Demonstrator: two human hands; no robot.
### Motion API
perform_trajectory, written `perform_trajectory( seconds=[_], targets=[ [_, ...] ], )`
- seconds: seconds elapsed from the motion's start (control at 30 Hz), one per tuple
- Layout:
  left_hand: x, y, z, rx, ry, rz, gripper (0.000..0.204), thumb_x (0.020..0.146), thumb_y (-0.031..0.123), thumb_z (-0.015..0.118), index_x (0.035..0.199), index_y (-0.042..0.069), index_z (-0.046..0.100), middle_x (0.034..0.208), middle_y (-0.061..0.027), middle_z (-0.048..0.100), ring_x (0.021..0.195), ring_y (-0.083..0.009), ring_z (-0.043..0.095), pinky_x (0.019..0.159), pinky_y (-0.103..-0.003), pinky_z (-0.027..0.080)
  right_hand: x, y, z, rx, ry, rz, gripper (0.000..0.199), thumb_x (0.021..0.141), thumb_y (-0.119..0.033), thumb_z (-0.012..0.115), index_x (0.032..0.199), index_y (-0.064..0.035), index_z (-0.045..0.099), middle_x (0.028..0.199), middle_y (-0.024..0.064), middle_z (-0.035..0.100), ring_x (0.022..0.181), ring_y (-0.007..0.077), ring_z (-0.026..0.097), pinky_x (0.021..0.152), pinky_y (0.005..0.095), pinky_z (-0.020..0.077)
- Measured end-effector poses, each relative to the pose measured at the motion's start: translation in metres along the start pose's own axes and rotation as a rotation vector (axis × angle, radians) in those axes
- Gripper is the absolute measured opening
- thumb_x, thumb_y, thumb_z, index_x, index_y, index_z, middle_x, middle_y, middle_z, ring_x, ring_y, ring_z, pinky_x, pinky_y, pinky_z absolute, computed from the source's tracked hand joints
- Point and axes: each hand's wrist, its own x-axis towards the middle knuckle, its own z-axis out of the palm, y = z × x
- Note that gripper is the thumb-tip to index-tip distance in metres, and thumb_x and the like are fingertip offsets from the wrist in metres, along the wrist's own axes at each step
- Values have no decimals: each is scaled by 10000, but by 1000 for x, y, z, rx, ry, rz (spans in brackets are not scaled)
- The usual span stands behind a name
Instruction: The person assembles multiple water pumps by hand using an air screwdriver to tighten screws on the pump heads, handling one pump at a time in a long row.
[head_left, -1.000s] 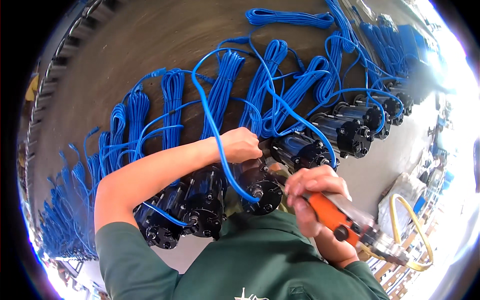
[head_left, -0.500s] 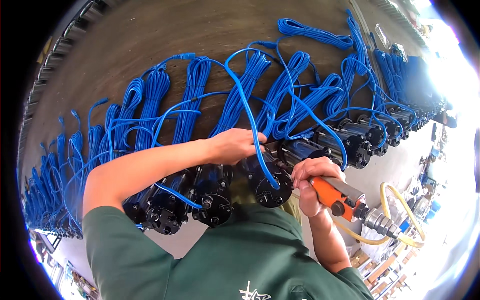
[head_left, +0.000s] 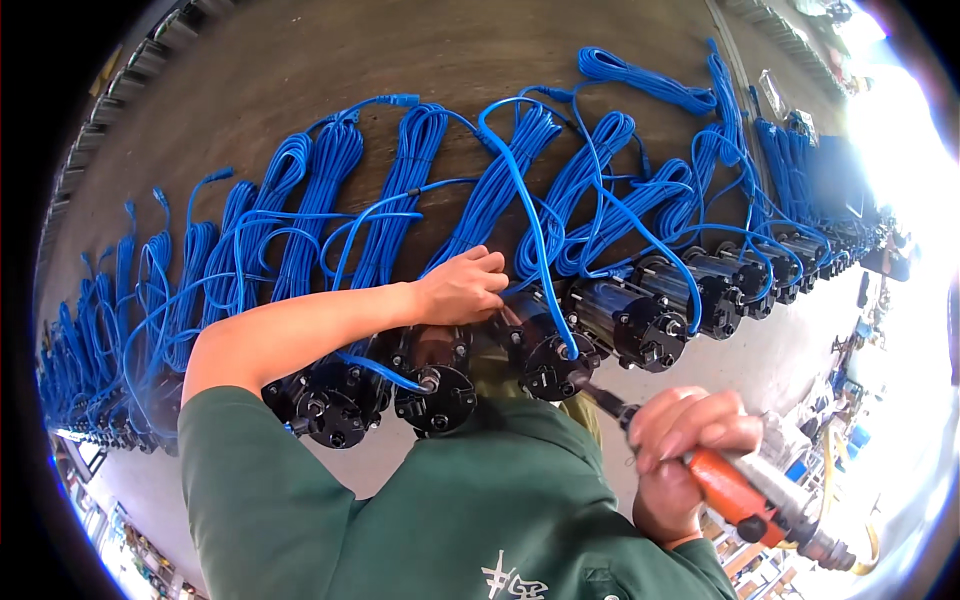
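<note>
My right hand (head_left: 690, 450) grips an orange air screwdriver (head_left: 735, 495) with a metal tail fitting and a yellow hose (head_left: 868, 540). The driver's dark bit points up-left, its tip by the right edge of a black end cap (head_left: 553, 372); whether it touches a screw cannot be made out. That cap closes a clear-walled cylinder unit lying on its side, with a blue cable (head_left: 535, 230) rising from it. My left hand (head_left: 462, 288) is closed over the unit's far left side, fingers curled; what they hold is hidden.
Similar black-capped units (head_left: 436, 395) line the table edge on both sides. Behind them lie bundled blue cables (head_left: 505, 185) on the brown tabletop (head_left: 480, 50), some looping over the units. Rollers (head_left: 100, 140) run along the far left rim. Shelving with goods stands at lower right.
My right hand has drawn the screwdriver down and right, and its bit now shows at the cap's front. My left hand has shifted slightly left relative to the unit. The view has shifted a little.
</note>
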Motion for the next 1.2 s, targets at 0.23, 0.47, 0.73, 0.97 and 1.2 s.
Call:
perform_trajectory(
  seconds=[0.23,0.47,0.73,0.97,1.2],
  targets=[
    [-1,-1,-2,-30,-35,5,107,660,216,750,628,141,681,795,14,548,924,-209,515,824,-357,426,-1,62,19,-174,-176,-6,264,671,72,648,929,23,641,747,131,671,611,171,671,572,253,549],
    [-4,0,-3,34,-104,46,126,679,261,729,605,164,701,795,24,593,923,-197,520,796,-352,413,4,88,21,-236,-398,-39,146,717,45,615,861,22,602,776,142,642,607,179,642,601,303,582],
    [22,14,-88,374,-287,7,85,728,216,700,661,163,708,840,-19,690,949,-236,629,770,-397,500,-3,93,18,-192,-439,20,207,675,29,641,879,-6,653,772,99,672,618,164,654,601,256,534],
    [25,169,-180,649,420,-970,152,831,147,677,812,-4,683,747,-214,636,721,-393,639,604,-410,534,-12,107,11,-47,-487,161,212,819,2,647,1025,-31,615,917,62,658,802,128,623,731,264,504],
    [44,266,61,-110,1346,-1085,171,939,21,558,1093,-11,625,1025,-154,623,961,-329,584,880,-390,462,-12,119,14,171,-480,136,249,844,68,608,1081,3,565,920,75,639,755,117,615,702,261,524]
  ],
)
